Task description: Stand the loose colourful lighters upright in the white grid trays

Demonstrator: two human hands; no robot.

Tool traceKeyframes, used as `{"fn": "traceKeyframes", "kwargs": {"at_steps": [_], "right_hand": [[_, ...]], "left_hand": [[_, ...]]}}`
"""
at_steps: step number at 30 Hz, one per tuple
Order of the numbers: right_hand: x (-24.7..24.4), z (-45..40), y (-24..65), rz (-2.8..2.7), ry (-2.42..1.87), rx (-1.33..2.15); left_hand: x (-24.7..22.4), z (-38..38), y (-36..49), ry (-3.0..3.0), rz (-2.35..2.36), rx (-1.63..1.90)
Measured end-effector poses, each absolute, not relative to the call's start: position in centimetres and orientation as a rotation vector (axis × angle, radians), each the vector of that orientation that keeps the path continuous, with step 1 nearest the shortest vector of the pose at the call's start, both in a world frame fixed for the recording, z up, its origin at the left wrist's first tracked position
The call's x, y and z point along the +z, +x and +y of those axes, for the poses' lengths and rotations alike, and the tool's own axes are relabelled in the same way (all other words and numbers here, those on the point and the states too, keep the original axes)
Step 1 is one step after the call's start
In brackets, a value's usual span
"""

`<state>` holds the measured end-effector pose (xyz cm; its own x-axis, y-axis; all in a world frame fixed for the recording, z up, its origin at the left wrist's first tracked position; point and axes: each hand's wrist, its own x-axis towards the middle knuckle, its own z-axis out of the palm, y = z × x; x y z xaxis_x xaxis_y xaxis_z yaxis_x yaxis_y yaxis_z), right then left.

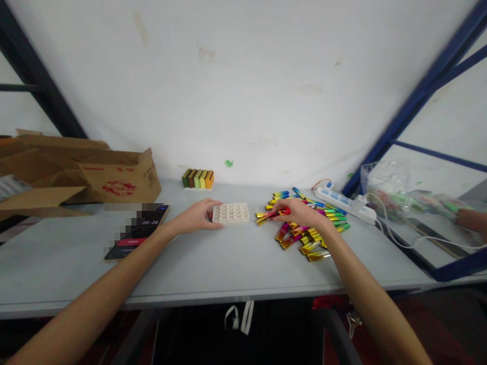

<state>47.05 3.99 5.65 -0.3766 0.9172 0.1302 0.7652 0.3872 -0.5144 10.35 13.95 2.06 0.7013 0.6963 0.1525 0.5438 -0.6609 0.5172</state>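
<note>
My left hand (200, 215) grips the left end of a white tray (233, 214) with rows of holes, thumb in front and fingers behind. A small dark reddish thing (209, 214) shows between that thumb and the fingers; its kind is unclear. To the right, my right hand (299, 212) is closed on a few shiny lighter-shaped cases (266, 217), gold and red, whose ends stick out toward the tray. Beneath and around this hand spreads a loose pile of similar shiny cases (312, 235) in gold, pink, green and blue. My palm and wrist hide part of the pile.
A filled block of dark-topped lighter-like pieces (198, 179) stands by the wall. At left are an open cardboard box (122, 177) and a phone (139, 233). A white power strip (346, 204) with a cable lies right. Beyond the blue frame (414, 101), another person's hand (472, 220) appears.
</note>
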Motion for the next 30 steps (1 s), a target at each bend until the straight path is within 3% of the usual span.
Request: {"fn": "traceKeyframes", "kwargs": {"at_steps": [7,14,25,30], "right_hand": [[6.3,4.2,44.1,-1.65,-1.139,1.133],[7.2,4.6,38.6,-1.218,-0.988,1.507],[6.0,5.4,32.0,-1.25,-0.743,1.479],[5.0,5.2,31.7,-1.294,-0.848,1.429]], "left_hand": [[2.1,13.8,10.5,2.441,0.952,0.51],[1.6,13.2,11.1,2.463,1.028,0.614],[0.5,12.4,12.2,2.364,0.978,0.747],[0.7,12.5,12.2,2.369,1.0,0.741]]}}
